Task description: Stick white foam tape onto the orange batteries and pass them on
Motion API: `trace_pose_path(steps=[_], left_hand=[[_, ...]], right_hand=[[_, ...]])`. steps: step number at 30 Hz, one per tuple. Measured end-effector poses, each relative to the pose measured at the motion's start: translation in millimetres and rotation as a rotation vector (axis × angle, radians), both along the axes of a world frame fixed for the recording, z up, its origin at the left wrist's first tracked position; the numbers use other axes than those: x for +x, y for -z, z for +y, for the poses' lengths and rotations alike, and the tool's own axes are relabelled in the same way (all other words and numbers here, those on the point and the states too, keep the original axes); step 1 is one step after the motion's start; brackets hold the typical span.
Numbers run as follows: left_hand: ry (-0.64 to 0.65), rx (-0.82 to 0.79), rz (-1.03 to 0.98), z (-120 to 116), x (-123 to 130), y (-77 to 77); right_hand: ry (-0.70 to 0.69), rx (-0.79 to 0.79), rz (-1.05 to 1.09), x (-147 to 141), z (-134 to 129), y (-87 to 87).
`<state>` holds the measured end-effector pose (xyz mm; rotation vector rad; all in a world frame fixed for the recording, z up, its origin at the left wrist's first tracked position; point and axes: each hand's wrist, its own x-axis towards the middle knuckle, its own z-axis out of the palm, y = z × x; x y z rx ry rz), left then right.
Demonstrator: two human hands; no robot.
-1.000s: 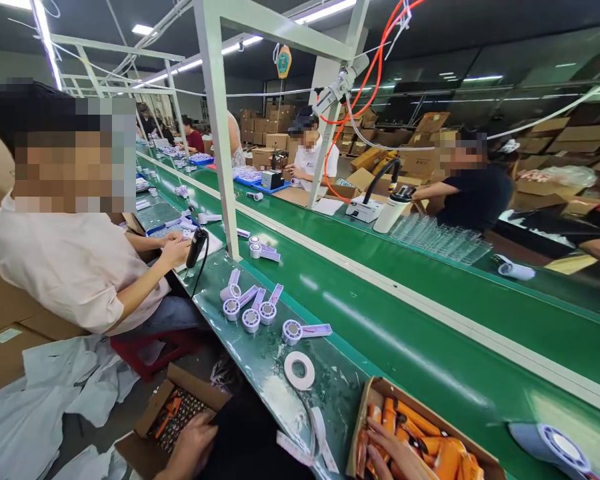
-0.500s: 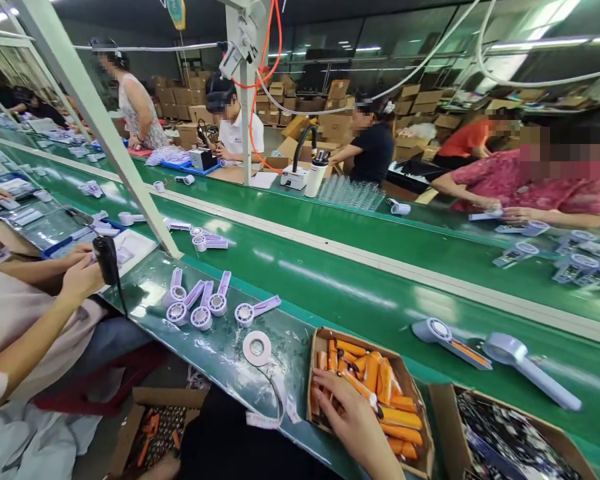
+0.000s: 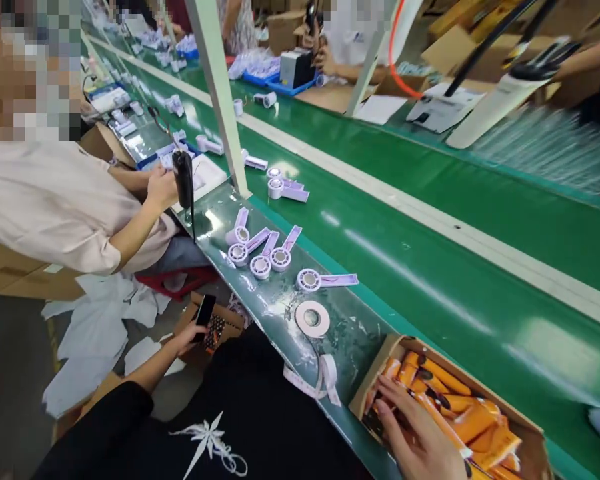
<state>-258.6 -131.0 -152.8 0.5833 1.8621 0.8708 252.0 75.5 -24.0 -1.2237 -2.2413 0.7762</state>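
- Two hands: left hand point(image 3: 193, 335), gripping a phone point(image 3: 206, 309) above a lower carton point(image 3: 233, 319).
- Right hand point(image 3: 415, 427), loosely open, resting on orange cylinders point(image 3: 447, 377) inside an upper carton point(image 3: 377, 370) on the desk point(image 3: 355, 347).
- Step in hand, seemingly: reaching among the cylinders.
- Next move: lifting one calls for curled fingers.

Beneath the right hand point(image 3: 423, 430), glossy orange plastic-looking cylinders point(image 3: 446, 377) are shining in a matt cardboard box point(image 3: 373, 381), a smooth green belt point(image 3: 430, 283) is gleaming beyond it, and in the left hand point(image 3: 187, 339) a phone point(image 3: 205, 311) is showing a smooth dark face.
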Motion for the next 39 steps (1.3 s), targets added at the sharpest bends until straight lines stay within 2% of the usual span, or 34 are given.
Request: trace_pose_path(steps=[3,6,10,15,20,26,33,39], left_hand=[[-0.183,0.001,-0.230,7.8,14.8,24.5],[-0.306,0.014,-0.414,10.2,23.6,36.6],[-0.412,0.057,-0.558,13.3,26.2,39.9],[-0.485,0.116,-0.608,21.2,27.4,36.6],[-0.520,0.162,-0.615,26.4,29.2,35.4],[-0.536,0.170,-0.668,31.1,26.1,40.6],[-0.495,0.156,-0.676,37.4,29.7,42.5],[-0.430,0.092,-0.602,38.1,31.2,41.2]], right_hand=[[-0.027,-0.048,-0.058,3.7,0.8,-1.9],[-0.034,-0.029,-0.073,4.9,2.6,-4.7],[-0.038,0.041,-0.065,2.3,3.2,-9.4],[-0.062,0.075,-0.049,-0.7,3.4,-13.1],[-0.075,0.079,-0.054,-1.1,2.7,-13.2],[-0.050,0.048,-0.047,-1.4,1.6,-14.8],[-0.019,0.010,-0.029,-3.8,0.0,-17.5],[-0.026,0.017,-0.028,-4.5,1.3,-15.0]])
